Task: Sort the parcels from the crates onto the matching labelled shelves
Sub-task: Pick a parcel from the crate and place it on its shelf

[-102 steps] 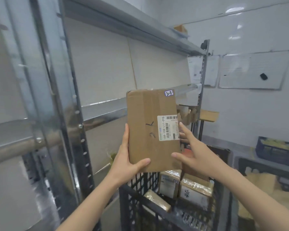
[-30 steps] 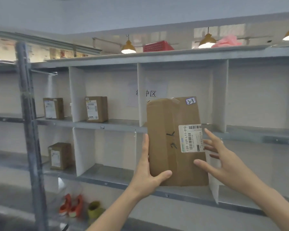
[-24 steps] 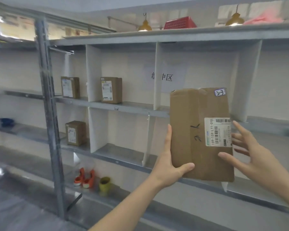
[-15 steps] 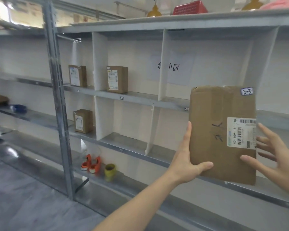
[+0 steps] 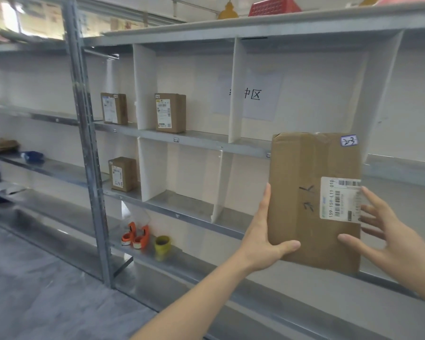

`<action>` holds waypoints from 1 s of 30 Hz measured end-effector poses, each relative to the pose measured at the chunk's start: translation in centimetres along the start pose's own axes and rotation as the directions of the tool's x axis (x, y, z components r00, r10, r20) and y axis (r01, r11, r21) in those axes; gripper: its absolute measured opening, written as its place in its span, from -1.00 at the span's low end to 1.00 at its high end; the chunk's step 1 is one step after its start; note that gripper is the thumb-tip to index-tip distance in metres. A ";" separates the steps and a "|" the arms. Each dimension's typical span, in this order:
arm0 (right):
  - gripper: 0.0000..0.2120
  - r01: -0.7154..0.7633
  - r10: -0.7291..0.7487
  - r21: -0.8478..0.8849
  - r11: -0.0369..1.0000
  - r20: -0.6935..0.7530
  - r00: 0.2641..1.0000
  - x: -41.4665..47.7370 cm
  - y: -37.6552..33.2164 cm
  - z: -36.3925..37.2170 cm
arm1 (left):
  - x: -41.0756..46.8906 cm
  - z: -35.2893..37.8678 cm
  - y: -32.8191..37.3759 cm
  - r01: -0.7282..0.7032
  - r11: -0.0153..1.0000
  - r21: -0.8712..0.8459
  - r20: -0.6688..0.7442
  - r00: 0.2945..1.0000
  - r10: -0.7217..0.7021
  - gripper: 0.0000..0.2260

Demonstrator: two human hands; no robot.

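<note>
Cardboard parcel point(image 5: 297, 173) upright (label right).

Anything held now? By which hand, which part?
Left hand grips the parcel at its lower left corner, thumb across the front. Right hand is open by the right edge; contact unclear.

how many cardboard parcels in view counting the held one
4. One parcel in the left hand; two on the upper shelf, either side of a white divider; one on the shelf below. Others may be hidden.
</note>
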State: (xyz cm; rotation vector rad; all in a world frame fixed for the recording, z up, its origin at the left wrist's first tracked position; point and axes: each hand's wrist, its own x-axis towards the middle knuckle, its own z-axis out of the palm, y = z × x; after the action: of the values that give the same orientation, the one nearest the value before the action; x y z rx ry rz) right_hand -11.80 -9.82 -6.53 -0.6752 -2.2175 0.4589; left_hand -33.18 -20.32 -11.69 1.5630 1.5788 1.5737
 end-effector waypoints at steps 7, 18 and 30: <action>-0.02 -0.112 0.114 -0.020 0.993 0.126 0.985 1.3 1.4 4.1 | 1.2 -2.7 -5.6 0.034 0.998 -0.062 0.027 0.999 -0.032 0.02; 0.03 -0.256 0.249 -0.001 0.967 0.228 0.941 7.5 4.7 15.1 | 7.4 -8.6 -16.5 0.054 0.996 -0.066 0.111 0.993 -0.046 0.00; -0.05 -0.341 0.342 -0.042 0.939 0.205 0.917 11.7 8.8 22.8 | 14.3 -11.0 -24.0 0.041 0.999 0.021 0.173 0.984 -0.044 0.03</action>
State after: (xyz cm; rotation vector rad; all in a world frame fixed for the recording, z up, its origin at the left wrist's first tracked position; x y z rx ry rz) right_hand -32.84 1.61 -19.25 -1.0698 -2.3008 0.7286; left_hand -56.45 -5.82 -23.95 1.6166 1.5241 1.3649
